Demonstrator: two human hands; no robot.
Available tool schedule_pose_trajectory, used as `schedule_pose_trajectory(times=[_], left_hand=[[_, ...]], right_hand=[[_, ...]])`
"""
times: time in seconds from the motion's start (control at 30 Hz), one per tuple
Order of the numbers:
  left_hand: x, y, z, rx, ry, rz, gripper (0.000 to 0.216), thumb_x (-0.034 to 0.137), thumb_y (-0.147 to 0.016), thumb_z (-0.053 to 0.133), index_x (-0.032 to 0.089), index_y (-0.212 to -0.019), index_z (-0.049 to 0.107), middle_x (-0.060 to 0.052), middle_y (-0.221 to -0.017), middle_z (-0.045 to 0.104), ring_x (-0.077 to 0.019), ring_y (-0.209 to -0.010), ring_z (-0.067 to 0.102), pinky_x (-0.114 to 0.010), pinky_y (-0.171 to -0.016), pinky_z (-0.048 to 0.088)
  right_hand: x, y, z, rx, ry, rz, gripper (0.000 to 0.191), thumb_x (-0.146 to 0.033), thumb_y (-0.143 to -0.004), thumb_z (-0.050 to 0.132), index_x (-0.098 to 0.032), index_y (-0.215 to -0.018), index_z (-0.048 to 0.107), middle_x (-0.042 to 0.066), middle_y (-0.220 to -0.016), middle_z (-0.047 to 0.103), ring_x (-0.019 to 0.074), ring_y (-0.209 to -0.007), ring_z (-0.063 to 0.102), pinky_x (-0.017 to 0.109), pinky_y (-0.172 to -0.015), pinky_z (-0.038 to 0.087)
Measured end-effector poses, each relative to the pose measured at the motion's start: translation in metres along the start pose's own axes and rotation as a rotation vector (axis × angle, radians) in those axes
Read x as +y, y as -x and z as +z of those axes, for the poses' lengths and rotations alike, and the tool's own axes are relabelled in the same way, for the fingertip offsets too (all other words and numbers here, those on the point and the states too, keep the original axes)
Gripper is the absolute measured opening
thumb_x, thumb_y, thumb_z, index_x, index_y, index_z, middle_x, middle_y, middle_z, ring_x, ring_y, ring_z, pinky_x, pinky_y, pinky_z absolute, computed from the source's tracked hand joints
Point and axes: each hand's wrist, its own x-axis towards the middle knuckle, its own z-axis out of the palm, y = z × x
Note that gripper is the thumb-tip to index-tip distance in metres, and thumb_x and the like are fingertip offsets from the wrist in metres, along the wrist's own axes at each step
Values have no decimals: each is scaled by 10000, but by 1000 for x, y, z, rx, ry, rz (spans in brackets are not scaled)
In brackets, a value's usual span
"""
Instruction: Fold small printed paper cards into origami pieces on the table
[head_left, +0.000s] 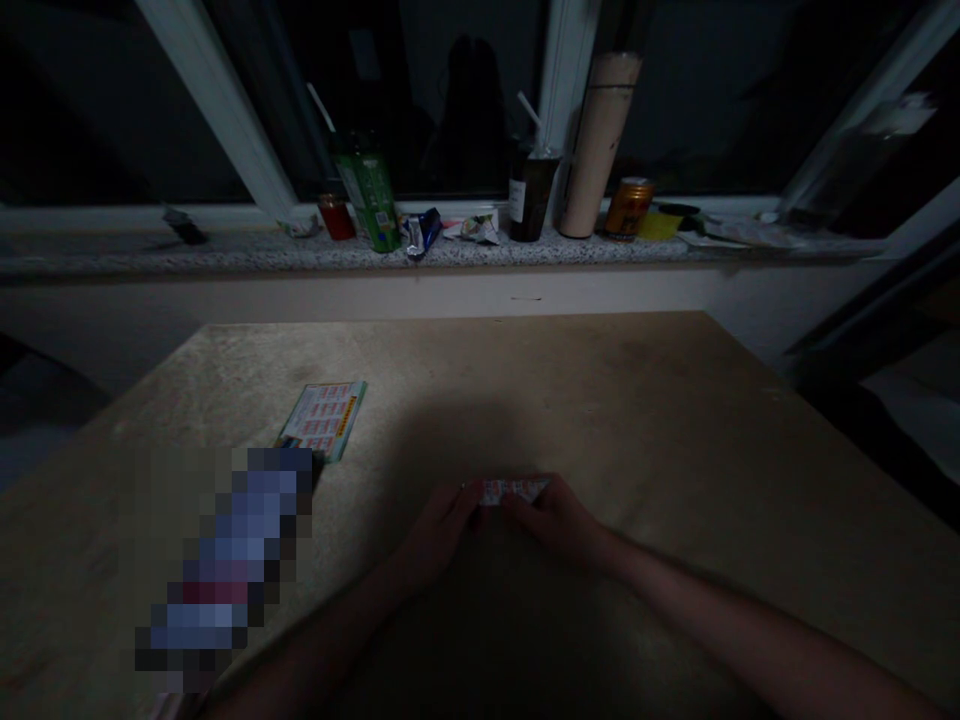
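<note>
At the middle of the table, both my hands hold a small folded piece of printed paper (514,490) with red and blue marks. My left hand (444,522) grips its left end, fingers closed around the edge. The right end is pinched by my right hand (559,522), its thumb along the near side. Shadow covers the hands and the tabletop under them, so the finer finger positions are hard to make out. Farther left lies a flat printed card (324,418) with rows of red print and a green edge.
A pixelated long bluish object (232,560) lies left of my forearm on the table (615,390). Along the granite sill (465,252) behind stand a green carton (373,200), a dark cup with a straw (531,200), a tall pinkish flask (598,150) and an orange can (628,210).
</note>
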Motion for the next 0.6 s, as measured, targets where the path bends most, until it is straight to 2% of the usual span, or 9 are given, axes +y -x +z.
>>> schedule_pose_trajectory(times=[0.13, 0.23, 0.47, 0.6], left_hand=[[-3, 0, 2, 33, -29, 14, 481, 559, -874, 350, 209, -592, 521, 6, -608, 518, -174, -621, 475, -260, -631, 389], [-5, -1, 4, 37, -43, 38, 464, 562, -861, 373, 207, -602, 523, 2, -624, 525, -177, -629, 473, -267, -632, 385], [-1, -1, 3, -26, -29, 74, 458, 548, -861, 393, 202, -592, 526, 0, -612, 542, -172, -621, 491, -249, -609, 394], [2, -2, 2, -83, -19, 93, 434, 529, -852, 409, 203, -590, 525, 4, -614, 538, -169, -626, 494, -236, -606, 387]], right_hand=[[3, 1, 1, 24, -11, 23, 374, -497, -802, 545, -160, -647, 597, -28, -551, 477, 85, -487, 372, 204, -455, 307], [3, 2, 0, -13, -16, 12, 346, -473, -812, 551, -158, -683, 612, -34, -555, 470, 86, -498, 387, 205, -471, 317], [-3, 1, -1, -63, 30, -48, 378, -465, -874, 476, -161, -715, 635, -10, -625, 552, 99, -553, 461, 216, -534, 383], [-2, 0, -2, -32, 21, -22, 407, -500, -857, 492, -164, -670, 625, -17, -583, 527, 99, -534, 449, 211, -506, 376]])
